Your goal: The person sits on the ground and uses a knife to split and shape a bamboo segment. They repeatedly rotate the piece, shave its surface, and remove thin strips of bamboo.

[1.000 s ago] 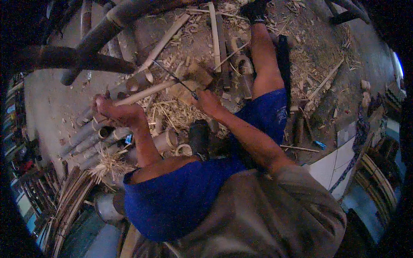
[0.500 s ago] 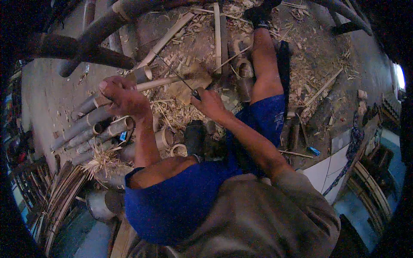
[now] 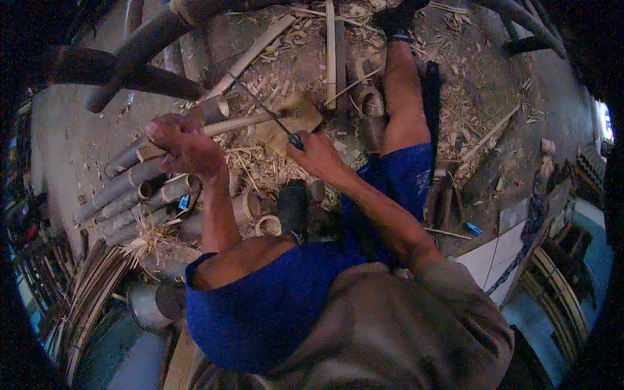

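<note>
Seen from the head camera, a pale strip point(image 3: 240, 122) runs from the left hand point(image 3: 185, 148), the nearer one, toward two o'clock, its short end poking out at nine. The left hand is clenched around it; the right hand point(image 3: 316, 156) wraps the handle of a thin-bladed knife point(image 3: 260, 104) aimed between ten and eleven, overlapping the strip's far end beside a wooden block point(image 3: 303, 116), though contact cannot be told. Bamboo tubes point(image 3: 117, 197) crowd the left hand's seven to eight o'clock, a leg point(image 3: 401, 84) bounds the right hand's two, and open floor point(image 3: 65, 140) spreads leftward toward nine
</note>
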A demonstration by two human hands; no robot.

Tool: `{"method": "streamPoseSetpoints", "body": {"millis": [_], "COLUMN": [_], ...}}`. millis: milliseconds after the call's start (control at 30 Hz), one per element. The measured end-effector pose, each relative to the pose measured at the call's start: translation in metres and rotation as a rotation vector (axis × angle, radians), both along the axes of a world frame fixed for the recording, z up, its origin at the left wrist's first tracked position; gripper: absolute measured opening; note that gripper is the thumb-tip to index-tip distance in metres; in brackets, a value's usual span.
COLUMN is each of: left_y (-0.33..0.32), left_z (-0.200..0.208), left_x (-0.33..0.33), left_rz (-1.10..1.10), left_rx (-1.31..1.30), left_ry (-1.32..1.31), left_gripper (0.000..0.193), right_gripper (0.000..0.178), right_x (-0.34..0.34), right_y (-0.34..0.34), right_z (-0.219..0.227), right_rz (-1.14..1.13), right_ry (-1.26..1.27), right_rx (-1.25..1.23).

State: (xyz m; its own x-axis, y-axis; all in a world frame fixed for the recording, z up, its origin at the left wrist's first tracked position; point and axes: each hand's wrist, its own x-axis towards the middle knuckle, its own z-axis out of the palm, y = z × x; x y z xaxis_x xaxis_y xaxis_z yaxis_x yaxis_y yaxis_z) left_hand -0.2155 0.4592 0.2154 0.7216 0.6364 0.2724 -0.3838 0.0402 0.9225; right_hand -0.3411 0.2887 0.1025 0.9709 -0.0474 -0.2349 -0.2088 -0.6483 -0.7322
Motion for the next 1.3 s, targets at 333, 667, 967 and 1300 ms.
{"method": "streamPoseSetpoints", "body": {"millis": [333,667,967,1300], "left_y": [0.017,0.047,0.002,-0.013], "left_z": [-0.008,-0.017,0.033,0.038], "left_x": [-0.021,-0.011,-0.009,-0.028], "left_rz": [-0.024,-0.532,0.087,-0.056], "left_rx": [0.09,-0.559,-0.078,-0.033], "left_ry": [0.177,-0.19,0.13,0.183], "left_gripper": [0.032,0.041,0.047,0.047], "right_gripper": [0.039,0.041,0.055,0.048], "right_x": [-0.03,0.001,-0.025,-0.025], "right_y": [-0.011,0.004,-0.026,0.018], "right_z": [-0.09,0.029,-0.059,0.022], "right_rz": [-0.023,0.075,-0.019,0.124], "right_ry": [-0.273,-0.302,0.139,0.028], "right_rx": [-0.149,0.223,0.012,-0.065]}}
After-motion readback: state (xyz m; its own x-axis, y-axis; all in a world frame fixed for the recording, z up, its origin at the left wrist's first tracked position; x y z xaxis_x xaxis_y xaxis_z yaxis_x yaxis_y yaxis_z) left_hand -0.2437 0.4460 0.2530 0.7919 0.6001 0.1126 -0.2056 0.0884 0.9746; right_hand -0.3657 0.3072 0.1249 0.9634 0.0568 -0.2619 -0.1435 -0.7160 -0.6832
